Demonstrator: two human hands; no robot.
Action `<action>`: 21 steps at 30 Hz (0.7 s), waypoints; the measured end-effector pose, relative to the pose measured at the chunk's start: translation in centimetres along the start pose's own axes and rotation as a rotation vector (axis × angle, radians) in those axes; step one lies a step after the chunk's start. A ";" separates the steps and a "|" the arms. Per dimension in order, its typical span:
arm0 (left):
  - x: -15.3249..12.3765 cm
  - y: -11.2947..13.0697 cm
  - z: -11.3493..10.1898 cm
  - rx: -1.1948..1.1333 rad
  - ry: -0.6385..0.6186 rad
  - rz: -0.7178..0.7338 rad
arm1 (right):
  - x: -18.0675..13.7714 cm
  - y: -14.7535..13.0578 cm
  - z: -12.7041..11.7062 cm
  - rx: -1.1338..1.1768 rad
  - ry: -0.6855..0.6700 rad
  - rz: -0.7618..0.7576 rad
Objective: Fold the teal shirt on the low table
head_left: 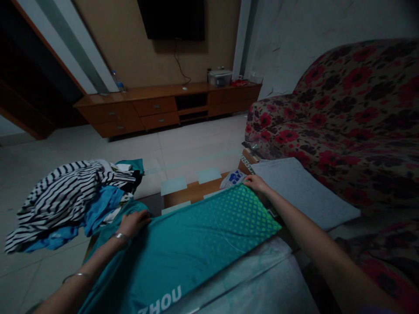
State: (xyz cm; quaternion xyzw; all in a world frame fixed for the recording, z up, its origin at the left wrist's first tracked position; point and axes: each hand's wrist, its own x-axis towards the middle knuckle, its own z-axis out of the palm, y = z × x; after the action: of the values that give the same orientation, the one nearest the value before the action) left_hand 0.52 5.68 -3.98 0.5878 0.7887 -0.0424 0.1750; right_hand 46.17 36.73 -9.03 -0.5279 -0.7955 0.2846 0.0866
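Note:
A teal jersey (183, 240) is spread in front of me, with a green dotted end at its right and white lettering, seen upside down, near me. My right hand (257, 183) pinches its far right corner. Further left, my left hand (135, 223) has its fingers curled over the jersey's far edge, gripping the cloth; the fingertips are partly hidden. Beneath the jersey, some pale cloth or covering (262, 279) shows along the near side.
Left of the table lies a heap of clothes with a striped garment (65, 187) and a blue one (101, 207). A folded grey cloth (304, 187) rests beside the flowered sofa (353, 96). Beyond are a low wooden cabinet (157, 107) and a wall television (175, 19).

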 end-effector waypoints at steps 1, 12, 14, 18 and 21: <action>-0.1 0.5 -0.1 0.059 0.025 -0.012 | 0.2 -0.1 0.0 0.010 -0.005 0.010; -4.6 10.6 4.8 0.221 0.426 0.126 | -6.8 -6.8 5.7 -0.227 0.329 -0.303; -4.7 11.1 6.8 0.199 0.396 0.086 | -7.5 -6.9 7.6 -0.204 0.270 -0.364; -4.5 10.2 8.3 0.196 0.337 -0.010 | -6.7 -4.6 7.4 -0.199 0.272 -0.346; -4.6 9.5 7.8 0.209 0.312 -0.003 | -6.3 -3.3 5.1 -0.216 0.239 -0.328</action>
State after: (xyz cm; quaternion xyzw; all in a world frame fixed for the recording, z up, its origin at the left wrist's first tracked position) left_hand 12.40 2.29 -8.45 0.6010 0.7985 -0.0325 -0.0116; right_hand 44.00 28.33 -10.45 -0.4277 -0.8806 0.1151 0.1685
